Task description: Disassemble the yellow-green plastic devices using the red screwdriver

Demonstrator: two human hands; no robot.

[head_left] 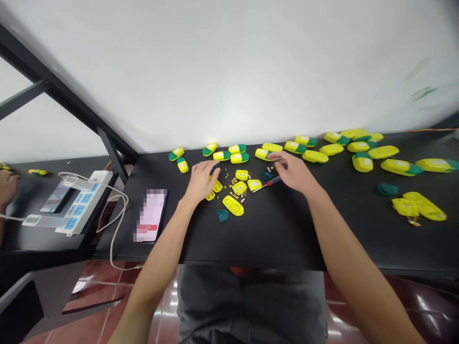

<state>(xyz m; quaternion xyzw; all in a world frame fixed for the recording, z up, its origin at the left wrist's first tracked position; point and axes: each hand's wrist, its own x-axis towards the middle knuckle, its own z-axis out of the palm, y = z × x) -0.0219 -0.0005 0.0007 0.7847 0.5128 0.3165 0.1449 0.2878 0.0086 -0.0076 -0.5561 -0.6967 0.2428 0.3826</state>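
Note:
My left hand (202, 180) rests palm down on the black tabletop (287, 234), its fingers curled just above small yellow plastic shell pieces (216, 186). It shows nothing held. My right hand (291, 172) hangs over a dark teal plastic piece (267, 175), and its fingertips partly hide what lies below them. A red-handled screwdriver (271, 183) lies just under those fingers. Between my hands are a yellow shell (233, 205), a teal cover (223, 215) and scattered small brass parts (229, 184). Several assembled yellow-and-green capsule-shaped objects (296, 146) line the back of the table.
A white wall rises behind the table. More yellow shells (418, 206) lie at the right. On the left are a phone (150, 215), a power strip (82, 203) with white cables, and another person's hand (7, 188) at a separate table.

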